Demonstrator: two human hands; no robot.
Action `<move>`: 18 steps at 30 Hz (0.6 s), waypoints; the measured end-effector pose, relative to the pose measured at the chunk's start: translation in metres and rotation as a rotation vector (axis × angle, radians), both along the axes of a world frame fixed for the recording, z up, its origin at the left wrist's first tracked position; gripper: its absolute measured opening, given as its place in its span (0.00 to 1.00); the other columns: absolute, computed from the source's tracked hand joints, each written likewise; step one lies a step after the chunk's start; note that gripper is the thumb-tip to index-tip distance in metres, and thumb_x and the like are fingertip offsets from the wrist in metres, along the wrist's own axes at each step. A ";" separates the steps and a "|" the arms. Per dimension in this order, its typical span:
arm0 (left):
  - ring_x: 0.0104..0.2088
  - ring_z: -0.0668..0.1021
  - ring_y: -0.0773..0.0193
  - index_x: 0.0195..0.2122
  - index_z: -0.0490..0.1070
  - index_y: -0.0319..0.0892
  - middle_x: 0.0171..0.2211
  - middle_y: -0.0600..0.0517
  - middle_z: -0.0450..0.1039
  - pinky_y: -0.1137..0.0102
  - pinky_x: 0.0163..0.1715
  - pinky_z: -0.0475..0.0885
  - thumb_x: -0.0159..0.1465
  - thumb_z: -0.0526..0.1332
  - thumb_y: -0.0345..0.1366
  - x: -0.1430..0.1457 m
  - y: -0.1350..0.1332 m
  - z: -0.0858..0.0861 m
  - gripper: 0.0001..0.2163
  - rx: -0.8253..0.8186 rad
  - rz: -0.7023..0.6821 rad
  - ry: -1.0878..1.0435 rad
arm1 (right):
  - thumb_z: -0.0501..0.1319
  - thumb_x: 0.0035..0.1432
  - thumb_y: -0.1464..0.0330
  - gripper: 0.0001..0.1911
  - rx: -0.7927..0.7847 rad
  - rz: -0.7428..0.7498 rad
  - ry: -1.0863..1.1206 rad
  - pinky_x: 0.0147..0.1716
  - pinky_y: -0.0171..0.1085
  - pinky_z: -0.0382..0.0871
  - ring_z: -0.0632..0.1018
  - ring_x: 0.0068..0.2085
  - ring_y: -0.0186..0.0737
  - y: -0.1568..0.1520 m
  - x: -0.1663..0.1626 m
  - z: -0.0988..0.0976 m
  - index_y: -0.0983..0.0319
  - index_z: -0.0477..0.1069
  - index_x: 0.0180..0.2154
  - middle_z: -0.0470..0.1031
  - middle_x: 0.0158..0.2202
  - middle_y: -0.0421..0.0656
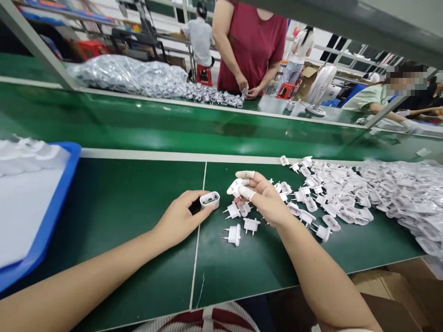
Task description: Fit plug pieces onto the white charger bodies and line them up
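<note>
My left hand (180, 219) is closed on a white charger housing (209, 199), held with its open end up so the green board inside shows. My right hand (263, 198), with tape on two fingertips, pinches a white plug cap (235, 186) just right of the housing. Both hands hover over the dark green table (138, 216). Loose white two-pin plug caps (234, 234) lie on the table right below my hands.
A big heap of white plug caps (346, 193) spreads to the right, some in clear bags (415, 198). A blue tray (51, 207) sits at left. A green conveyor belt (173, 124) runs beyond. A person in a red shirt (252, 41) works opposite.
</note>
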State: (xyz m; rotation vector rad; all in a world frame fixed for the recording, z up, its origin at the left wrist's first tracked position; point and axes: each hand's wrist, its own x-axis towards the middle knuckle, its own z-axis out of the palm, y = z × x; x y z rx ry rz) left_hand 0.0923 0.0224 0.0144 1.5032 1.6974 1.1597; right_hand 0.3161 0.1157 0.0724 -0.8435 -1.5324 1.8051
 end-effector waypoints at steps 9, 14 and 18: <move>0.54 0.78 0.44 0.50 0.81 0.51 0.50 0.48 0.81 0.51 0.59 0.71 0.60 0.72 0.57 -0.009 -0.003 -0.008 0.22 0.066 -0.228 0.049 | 0.71 0.60 0.66 0.09 0.484 0.002 -0.295 0.39 0.40 0.72 0.76 0.38 0.38 -0.019 -0.009 0.001 0.56 0.78 0.42 0.79 0.39 0.41; 0.53 0.79 0.49 0.48 0.81 0.51 0.48 0.52 0.83 0.51 0.60 0.66 0.66 0.70 0.50 -0.009 -0.005 -0.010 0.14 0.109 -0.336 0.075 | 0.65 0.67 0.74 0.09 1.088 0.099 -0.404 0.44 0.44 0.70 0.75 0.42 0.42 -0.036 -0.012 0.009 0.57 0.79 0.45 0.78 0.40 0.43; 0.54 0.78 0.49 0.48 0.81 0.51 0.48 0.53 0.82 0.51 0.60 0.65 0.66 0.71 0.48 -0.009 -0.005 -0.010 0.12 0.125 -0.356 0.069 | 0.61 0.70 0.75 0.18 1.142 0.161 -0.424 0.43 0.43 0.74 0.77 0.44 0.44 -0.039 -0.019 -0.001 0.57 0.74 0.58 0.77 0.44 0.47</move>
